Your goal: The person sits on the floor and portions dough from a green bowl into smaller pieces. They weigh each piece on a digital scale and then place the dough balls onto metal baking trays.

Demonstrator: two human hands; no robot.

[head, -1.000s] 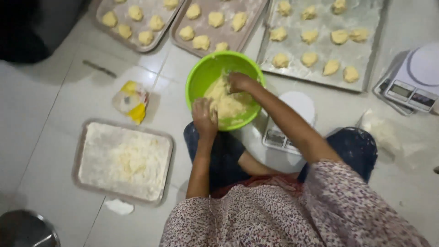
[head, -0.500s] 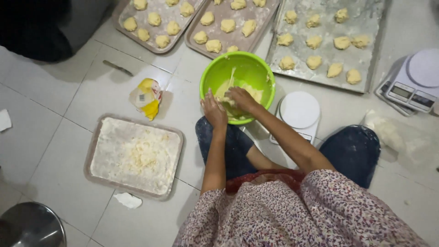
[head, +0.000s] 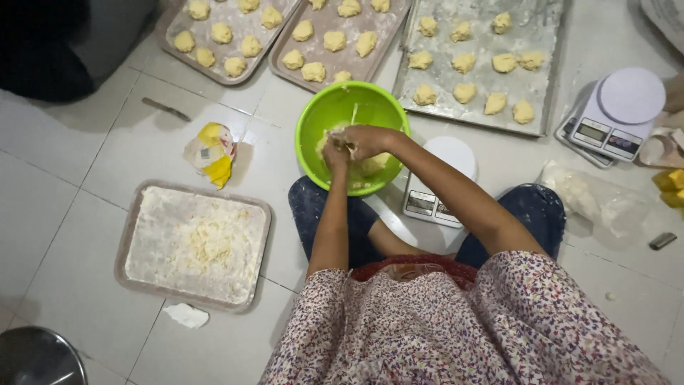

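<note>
The yellow dough (head: 370, 165) lies in the green bowl (head: 335, 107), which is set on the white tiled floor (head: 78, 207) directly in front of the seated person, between the knees, so that both hands can reach it with bent arms. Furthest left, a steel bowl (head: 32, 356) is seen only in part at the lower corner. Next to it, a floured tray (head: 192, 244) with loose crumbs at its middle is laid flat beside the left knee, near enough to be reached. Above it a crumpled yellow wrapper (head: 210, 151) and a small knife (head: 165, 109) are left on the tiles, and two trays of dough lumps (head: 235, 43) are ranged along the top, their pieces spaced apart so that none touches another. Over the bowl the left hand (head: 335, 153) and the right hand (head: 367, 140) are brought together, with the fingers curled and closed on a piece of dough drawn up from the mass; a thin strand is stretched above them. Just right of the bowl a white kitchen scale (head: 438, 182) is placed close to the knee, apparently for weighing. Beyond it a third tray of lumps (head: 484, 64) is set out, then a second scale (head: 616, 114), and a clear bag of flour (head: 591, 199) lying slack on the floor.
</note>
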